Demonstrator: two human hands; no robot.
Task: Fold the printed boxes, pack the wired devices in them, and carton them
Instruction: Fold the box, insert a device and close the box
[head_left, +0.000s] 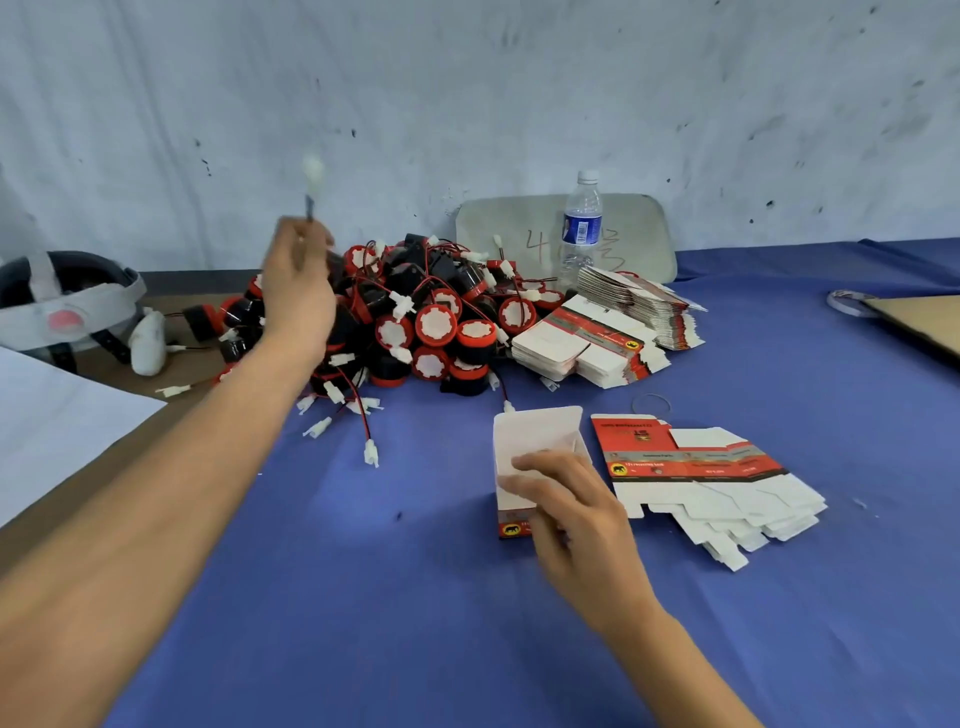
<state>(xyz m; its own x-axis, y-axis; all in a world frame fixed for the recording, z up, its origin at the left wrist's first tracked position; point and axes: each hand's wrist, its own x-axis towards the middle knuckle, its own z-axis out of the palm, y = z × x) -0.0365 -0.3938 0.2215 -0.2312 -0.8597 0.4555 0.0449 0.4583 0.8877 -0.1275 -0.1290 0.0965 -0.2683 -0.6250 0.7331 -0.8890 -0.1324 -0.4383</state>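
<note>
While steadying the folded printed box (535, 431) with the right hand (566, 499), fingers curled over its near wall, stands it mouth-up on the blue cloth (363, 597), near side, just right of centre. Shows a white inside, empty as far as can be seen. Pinches a wire lead (310, 205) in the left hand (296, 291), raised over the far-left edge of the heap of wired devices (431, 322) — white connector (313, 174) blurred above the knuckles, device body hidden behind the hand; cannot tell whether it hangs free. Reads as the packing step: box made up, one device being fetched for it. Calls next for carrying the device across to the right and down into the open mouth, tucking the lead in after it so nothing snags the flaps, then closing the top. Leaves a fanned stack of flat blanks (701, 478) just right of the box, bundled blanks (613, 332) farther off against the heap, a water bottle (582, 223) by the far wall. Shows no sure carton — only a brown board edge (924, 322) at far right.
</note>
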